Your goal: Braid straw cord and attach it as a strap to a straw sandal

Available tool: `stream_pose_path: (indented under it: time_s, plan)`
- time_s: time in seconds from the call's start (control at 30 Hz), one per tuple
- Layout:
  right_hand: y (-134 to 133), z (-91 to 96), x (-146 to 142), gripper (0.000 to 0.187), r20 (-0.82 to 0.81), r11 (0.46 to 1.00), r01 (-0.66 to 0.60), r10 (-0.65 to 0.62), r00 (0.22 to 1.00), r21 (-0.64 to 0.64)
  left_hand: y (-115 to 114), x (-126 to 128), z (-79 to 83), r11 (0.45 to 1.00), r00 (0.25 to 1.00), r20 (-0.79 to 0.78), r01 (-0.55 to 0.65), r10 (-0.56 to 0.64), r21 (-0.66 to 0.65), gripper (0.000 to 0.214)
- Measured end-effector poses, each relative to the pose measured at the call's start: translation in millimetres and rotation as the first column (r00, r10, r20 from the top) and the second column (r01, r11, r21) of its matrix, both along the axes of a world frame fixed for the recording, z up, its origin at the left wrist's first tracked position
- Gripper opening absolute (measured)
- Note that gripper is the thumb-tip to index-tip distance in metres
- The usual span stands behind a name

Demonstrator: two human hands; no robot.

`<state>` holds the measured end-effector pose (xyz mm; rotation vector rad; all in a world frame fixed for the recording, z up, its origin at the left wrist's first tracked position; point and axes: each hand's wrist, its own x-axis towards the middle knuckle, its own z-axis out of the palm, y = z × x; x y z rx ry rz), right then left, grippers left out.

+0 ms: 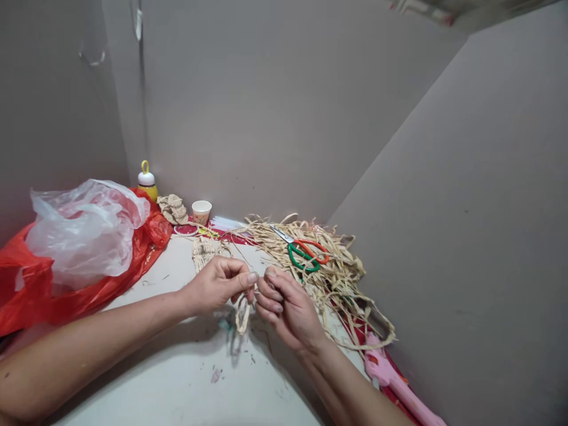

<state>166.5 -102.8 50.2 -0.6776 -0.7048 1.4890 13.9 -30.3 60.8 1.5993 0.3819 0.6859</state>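
Observation:
My left hand (222, 284) is pinched, thumb against forefinger, over the white table. Below its fingertips hangs a small loop of pale braided straw (242, 316), which the hand appears to hold. Close beside it, nearly touching, my right hand (288, 305) has its fingers curled in. Whatever lies inside those fingers is hidden or too thin to make out. Behind my left hand a flat woven straw piece (204, 251) rests on the table. Scissors (299, 247) with one orange and one green handle lie on a heap of loose straw strips (337, 266), beyond my right hand.
On the left sit red plastic bags (153, 236) and a clear plastic bag (95, 231). A yellow bottle (147, 180), a paper cup (201, 211) and another straw piece (173, 209) stand along the back. A pink tool (390, 376) lies at the right edge. Grey walls (248, 118) enclose the table.

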Motion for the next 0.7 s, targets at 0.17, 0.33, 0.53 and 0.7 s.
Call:
stream_pose_path:
  time_s: [0.17,0.33,0.53,0.7]
  plan:
    - [3.8,-0.9,2.8,0.030,0.072,0.999,0.049,-0.049,0.996,-0.004,3.3,3.1,0.4,0.995,0.998,0.032,-0.055,0.058,-0.078,0.034]
    - [3.6,-4.3,6.8,0.023,0.370,0.971,0.194,-0.233,0.899,0.139,6.5,2.9,1.7,0.991,0.997,0.060,-0.030,0.038,-0.133,0.022]
    - [1.6,-2.9,9.4,0.025,0.635,0.804,0.311,-0.592,0.496,0.506,8.7,1.7,-1.1,0.978,0.985,-0.034,-0.160,0.166,0.136,0.013]
    - [-6.4,5.4,2.6,0.015,0.644,0.679,0.078,-0.722,0.253,0.730,9.0,3.0,-8.6,0.759,0.948,-0.037,-0.229,0.315,0.610,0.008]
